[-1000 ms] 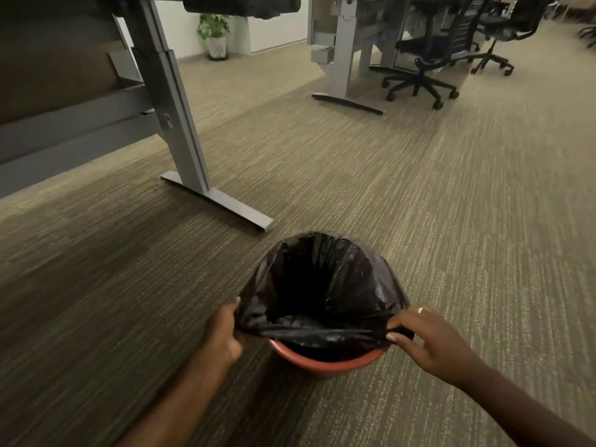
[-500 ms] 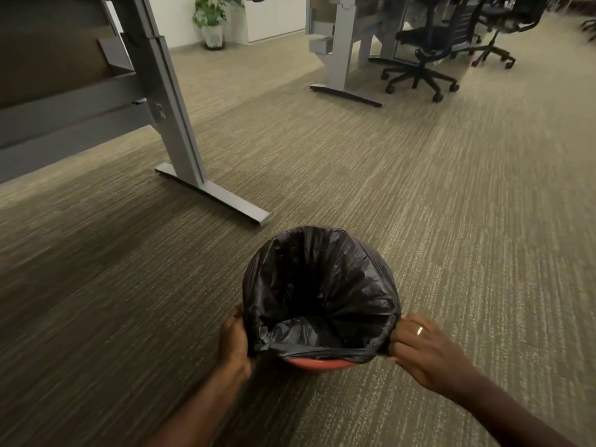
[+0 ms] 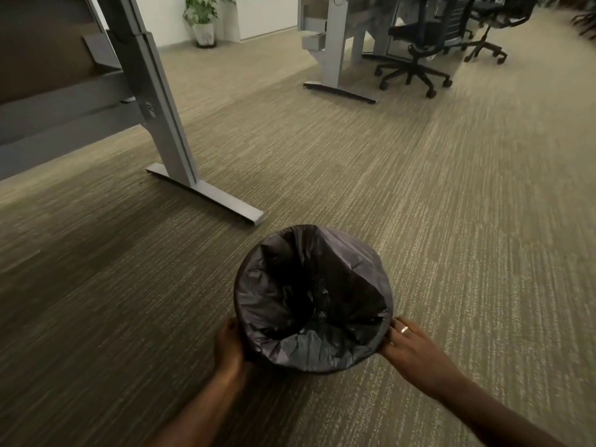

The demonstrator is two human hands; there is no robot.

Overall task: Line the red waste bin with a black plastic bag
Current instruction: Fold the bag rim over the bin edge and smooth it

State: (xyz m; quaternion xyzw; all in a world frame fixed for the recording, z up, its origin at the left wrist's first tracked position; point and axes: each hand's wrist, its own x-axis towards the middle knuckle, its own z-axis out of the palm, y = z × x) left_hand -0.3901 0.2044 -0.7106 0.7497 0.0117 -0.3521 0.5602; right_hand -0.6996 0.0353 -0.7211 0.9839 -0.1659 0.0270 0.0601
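Black plastic covers basically the whole bin now. The black plastic bag (image 3: 312, 301) is draped over the top all the way round, so none of the red waste bin underneath shows from up here; you only get its round shape through the film. The plastic is wrinkly and a bit glossy, sagging down into the middle in folds, with the edge pulled fairly smooth around the rim.

The left hand (image 3: 229, 348) is pressed against the near-left side, fingers curled round the bag-covered wall, so its grip looks closed on the bag there, though the fingertips are tucked out of sight behind the plastic. The right hand (image 3: 411, 350) is on the near-right side, fingers fairly straight and lying against the bag's edge, a ring (image 3: 404, 329) on one finger. Honestly can't tell if that grip is pinching the plastic or just resting on it.

The bin sits on the striped carpet (image 3: 419, 195), just in front of the foot of a grey desk leg (image 3: 167, 130). Further back there's an office chair (image 3: 416, 50) and a potted plant (image 3: 201, 17) by the wall.
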